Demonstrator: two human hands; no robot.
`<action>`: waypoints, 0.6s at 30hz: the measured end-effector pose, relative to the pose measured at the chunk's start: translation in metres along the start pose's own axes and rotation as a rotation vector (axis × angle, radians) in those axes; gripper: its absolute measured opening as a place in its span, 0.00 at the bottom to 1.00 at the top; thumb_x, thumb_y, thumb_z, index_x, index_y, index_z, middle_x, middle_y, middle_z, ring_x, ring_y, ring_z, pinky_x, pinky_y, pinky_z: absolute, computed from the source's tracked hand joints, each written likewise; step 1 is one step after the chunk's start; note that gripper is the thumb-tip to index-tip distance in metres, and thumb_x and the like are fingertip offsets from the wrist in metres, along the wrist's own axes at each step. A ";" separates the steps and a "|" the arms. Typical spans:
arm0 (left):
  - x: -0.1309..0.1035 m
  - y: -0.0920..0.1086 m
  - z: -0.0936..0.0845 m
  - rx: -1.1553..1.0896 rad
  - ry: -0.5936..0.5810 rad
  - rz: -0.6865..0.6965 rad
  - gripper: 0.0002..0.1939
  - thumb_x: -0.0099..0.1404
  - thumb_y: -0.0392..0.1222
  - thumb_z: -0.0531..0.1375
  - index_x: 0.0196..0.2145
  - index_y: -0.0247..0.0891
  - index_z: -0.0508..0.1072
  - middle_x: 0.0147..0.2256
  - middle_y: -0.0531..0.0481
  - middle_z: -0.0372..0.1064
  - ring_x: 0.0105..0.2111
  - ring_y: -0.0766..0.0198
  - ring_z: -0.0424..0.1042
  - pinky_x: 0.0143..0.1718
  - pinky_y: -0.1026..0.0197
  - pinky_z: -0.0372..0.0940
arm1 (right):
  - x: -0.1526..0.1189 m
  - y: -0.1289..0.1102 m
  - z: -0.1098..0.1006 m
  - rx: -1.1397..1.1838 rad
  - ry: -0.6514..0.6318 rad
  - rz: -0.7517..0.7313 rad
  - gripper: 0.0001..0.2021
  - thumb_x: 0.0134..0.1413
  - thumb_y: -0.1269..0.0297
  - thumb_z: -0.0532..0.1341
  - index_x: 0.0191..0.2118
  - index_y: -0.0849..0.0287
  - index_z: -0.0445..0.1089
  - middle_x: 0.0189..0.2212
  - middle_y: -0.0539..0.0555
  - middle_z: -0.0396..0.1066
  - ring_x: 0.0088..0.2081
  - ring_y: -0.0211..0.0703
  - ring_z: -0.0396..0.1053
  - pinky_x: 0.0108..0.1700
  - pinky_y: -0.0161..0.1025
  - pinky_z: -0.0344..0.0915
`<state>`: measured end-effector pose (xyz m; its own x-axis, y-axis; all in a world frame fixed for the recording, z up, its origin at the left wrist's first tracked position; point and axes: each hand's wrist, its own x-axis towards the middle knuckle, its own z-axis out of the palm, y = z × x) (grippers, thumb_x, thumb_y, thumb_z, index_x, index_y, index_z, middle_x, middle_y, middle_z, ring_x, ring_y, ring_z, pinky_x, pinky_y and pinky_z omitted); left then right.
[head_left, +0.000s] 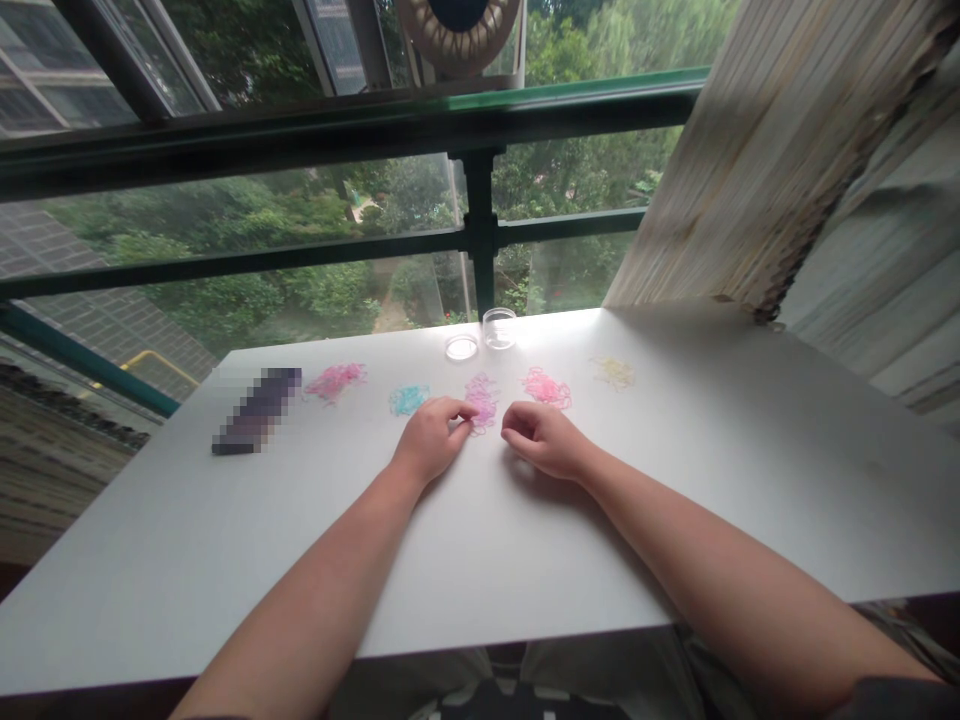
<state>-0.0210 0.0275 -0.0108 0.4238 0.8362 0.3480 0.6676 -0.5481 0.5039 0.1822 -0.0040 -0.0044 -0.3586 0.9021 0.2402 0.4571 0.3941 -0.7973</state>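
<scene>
Small piles of what look like thin rubber bands lie in a row on the white table. My left hand reaches into the purple pile, its thumb and fingertips drawn together on the near left edge of the bands. Just right of that pile, my right hand rests on its side with fingers curled in; whatever they hold, if anything, is too small to see. Beyond my right hand is a bright pink pile, and beyond my left hand a blue pile.
Another pink pile is farther left, beside a dark pixelated object. A yellow pile sits to the right. At the back stand a clear round jar and a clear lid, near the window rail and curtain.
</scene>
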 end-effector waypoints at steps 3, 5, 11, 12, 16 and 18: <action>0.000 0.001 0.000 -0.011 0.011 -0.017 0.10 0.58 0.36 0.56 0.37 0.40 0.74 0.37 0.49 0.73 0.38 0.60 0.69 0.45 0.56 0.64 | 0.000 0.000 0.000 0.009 -0.002 0.006 0.02 0.47 0.70 0.56 0.27 0.59 0.64 0.19 0.46 0.61 0.22 0.33 0.57 0.25 0.31 0.54; -0.001 0.001 0.000 -0.018 0.018 -0.028 0.11 0.58 0.36 0.56 0.37 0.40 0.74 0.37 0.49 0.73 0.37 0.60 0.70 0.45 0.56 0.64 | 0.000 0.000 0.000 0.010 -0.001 0.005 0.02 0.47 0.70 0.56 0.27 0.59 0.64 0.19 0.46 0.61 0.22 0.33 0.57 0.25 0.32 0.54; -0.003 -0.001 -0.002 -0.040 0.008 -0.050 0.11 0.58 0.35 0.55 0.38 0.41 0.74 0.37 0.51 0.74 0.38 0.61 0.71 0.43 0.58 0.65 | 0.000 0.001 0.000 -0.022 0.001 -0.002 0.02 0.48 0.70 0.56 0.27 0.59 0.64 0.20 0.46 0.62 0.22 0.34 0.58 0.26 0.32 0.55; -0.004 -0.001 -0.002 -0.043 0.002 -0.054 0.11 0.59 0.35 0.55 0.38 0.41 0.74 0.37 0.51 0.74 0.38 0.61 0.71 0.43 0.58 0.65 | 0.000 0.001 0.000 -0.023 0.000 -0.002 0.02 0.48 0.70 0.56 0.27 0.59 0.64 0.20 0.46 0.62 0.23 0.34 0.58 0.26 0.32 0.55; -0.005 -0.002 -0.004 -0.045 -0.012 -0.064 0.13 0.58 0.34 0.55 0.39 0.42 0.74 0.37 0.52 0.74 0.38 0.62 0.71 0.42 0.59 0.66 | -0.001 0.001 0.000 -0.012 -0.005 -0.002 0.02 0.48 0.70 0.56 0.27 0.59 0.64 0.20 0.46 0.62 0.22 0.34 0.57 0.25 0.32 0.54; -0.005 -0.002 -0.005 -0.040 -0.012 -0.058 0.14 0.58 0.33 0.55 0.40 0.42 0.74 0.38 0.51 0.74 0.38 0.62 0.71 0.41 0.60 0.66 | -0.001 0.000 -0.001 -0.010 -0.005 -0.002 0.02 0.47 0.70 0.56 0.27 0.59 0.64 0.19 0.46 0.62 0.22 0.33 0.57 0.25 0.32 0.54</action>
<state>-0.0275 0.0241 -0.0101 0.3927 0.8664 0.3083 0.6660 -0.4991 0.5544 0.1831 -0.0043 -0.0044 -0.3641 0.9002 0.2390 0.4643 0.3979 -0.7912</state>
